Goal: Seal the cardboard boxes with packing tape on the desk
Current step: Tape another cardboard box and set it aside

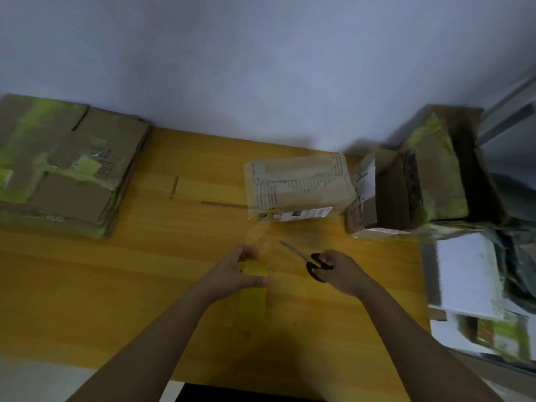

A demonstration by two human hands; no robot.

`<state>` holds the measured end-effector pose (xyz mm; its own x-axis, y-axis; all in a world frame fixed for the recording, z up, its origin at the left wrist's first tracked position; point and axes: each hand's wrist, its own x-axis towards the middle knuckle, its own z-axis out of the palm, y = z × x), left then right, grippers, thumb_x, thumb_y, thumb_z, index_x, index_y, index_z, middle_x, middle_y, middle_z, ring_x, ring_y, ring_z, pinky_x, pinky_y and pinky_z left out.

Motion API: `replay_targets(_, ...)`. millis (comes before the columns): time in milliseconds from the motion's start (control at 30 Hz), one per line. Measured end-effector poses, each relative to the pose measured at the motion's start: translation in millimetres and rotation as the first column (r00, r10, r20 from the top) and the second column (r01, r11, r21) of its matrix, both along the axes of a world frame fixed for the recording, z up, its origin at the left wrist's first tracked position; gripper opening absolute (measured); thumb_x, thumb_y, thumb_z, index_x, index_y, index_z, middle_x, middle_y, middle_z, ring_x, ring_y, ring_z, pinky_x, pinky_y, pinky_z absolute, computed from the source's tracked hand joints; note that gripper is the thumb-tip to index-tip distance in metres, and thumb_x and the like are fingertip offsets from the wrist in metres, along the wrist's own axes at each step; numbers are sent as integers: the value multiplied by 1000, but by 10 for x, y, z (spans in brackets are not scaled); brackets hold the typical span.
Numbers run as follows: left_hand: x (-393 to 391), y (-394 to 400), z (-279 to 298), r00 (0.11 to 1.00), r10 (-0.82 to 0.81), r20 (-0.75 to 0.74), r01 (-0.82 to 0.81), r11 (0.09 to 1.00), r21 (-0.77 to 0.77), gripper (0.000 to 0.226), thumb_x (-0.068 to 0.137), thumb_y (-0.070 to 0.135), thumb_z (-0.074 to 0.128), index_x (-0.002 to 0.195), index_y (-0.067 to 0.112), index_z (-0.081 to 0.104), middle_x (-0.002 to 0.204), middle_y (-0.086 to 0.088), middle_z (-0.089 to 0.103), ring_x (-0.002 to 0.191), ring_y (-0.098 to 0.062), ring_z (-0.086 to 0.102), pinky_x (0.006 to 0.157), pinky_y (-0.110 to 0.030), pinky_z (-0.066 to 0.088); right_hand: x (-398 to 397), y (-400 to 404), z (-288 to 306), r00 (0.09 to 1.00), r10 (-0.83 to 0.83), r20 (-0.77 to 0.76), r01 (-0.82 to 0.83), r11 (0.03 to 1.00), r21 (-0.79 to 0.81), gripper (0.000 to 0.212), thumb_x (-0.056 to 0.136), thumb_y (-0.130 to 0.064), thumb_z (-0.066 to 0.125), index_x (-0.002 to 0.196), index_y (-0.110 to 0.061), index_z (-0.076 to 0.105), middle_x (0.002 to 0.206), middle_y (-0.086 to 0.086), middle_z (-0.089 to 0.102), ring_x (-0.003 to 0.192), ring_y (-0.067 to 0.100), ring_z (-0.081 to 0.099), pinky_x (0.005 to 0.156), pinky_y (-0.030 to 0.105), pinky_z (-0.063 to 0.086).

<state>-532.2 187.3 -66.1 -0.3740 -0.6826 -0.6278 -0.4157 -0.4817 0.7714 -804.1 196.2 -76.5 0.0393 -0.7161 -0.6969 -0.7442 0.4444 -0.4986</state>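
Two hands point(232, 271) — one scissors point(313, 262)

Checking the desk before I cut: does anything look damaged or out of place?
Yes. Two tape scraps are stuck on the bare desk left of the box, and the flattened cartons carry torn, peeling yellow tape.

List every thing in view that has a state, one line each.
small box: closed, tape strip running off its front edge
tape roll: held by left hand, strip pulled out to the box
scissors: in right hand, blades look closed
flattened boxes: stacked flat
right-side box: open
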Motion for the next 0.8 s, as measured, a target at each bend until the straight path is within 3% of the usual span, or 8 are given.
replay_targets(67,7,30,-7,999,42,-21,-42,999,-13,57,67,43,79,112,21,52,127,7,49,121,-11,47,97,-42,45,-22,-13,154,972,-110,206,103,994,46,23,93,-23,66,108,-11,54,110,6,61,82,10,63,64,22,46)
replay_targets(133,-2,47,-9,994,99,-54,-100,995,-18,44,78,36,75,110,13,53,117,4,53,116,-13,52,94,-39,46,-56,-64,301,937,-132,323,85,984,155,31,87,-26,74,102,-14,49,108,8,66,94,16,70,78,34,52)
replay_targets(200,-16,49,-4,982,170,-84,-171,985,-7,29,89,27,67,107,9,54,107,-1,57,111,-17,55,95,-39,44,-53,-162,425,945,-33,325,-44,973,227,39,87,-30,73,105,-9,47,100,1,70,97,12,70,85,41,51)
replay_targets(267,-30,39,-1,973,213,-85,-214,977,2,14,95,23,60,103,13,57,108,-8,59,105,-17,56,93,-35,45,-3,-301,525,956,141,257,-205,948,242,42,88,-39,71,107,-9,49,94,-9,66,88,4,66,77,31,48)
replay_targets(367,-34,32,-32,969,236,-73,-237,971,-14,7,97,22,56,99,18,61,103,-3,60,96,-14,55,79,-22,44,126,-523,565,920,371,126,-390,894,221,62,77,-62,70,104,-8,59,92,-1,54,80,17,50,73,30,37)
replay_targets(567,-60,58,-97,957,280,-76,-284,958,-40,15,96,16,57,106,5,62,104,-7,60,94,-12,55,75,-12,44,341,-795,534,878,472,84,-469,807,358,59,85,-64,60,106,-9,55,99,5,46,87,22,45,79,35,44)
replay_targets(667,-66,73,-120,944,318,-90,-323,945,-45,8,95,12,59,101,9,63,98,-3,61,91,-11,55,72,-10,43,388,-864,493,866,490,98,-489,789,373,58,86,-63,60,109,-10,56,100,4,48,89,21,48,82,35,47)
replay_targets(800,-79,88,-153,925,363,-110,-368,929,-31,7,94,10,60,92,16,64,94,-1,61,87,-9,55,75,-14,43,394,-915,451,842,528,116,-528,758,382,36,88,-60,60,97,-26,53,106,2,51,91,16,50,82,32,47)
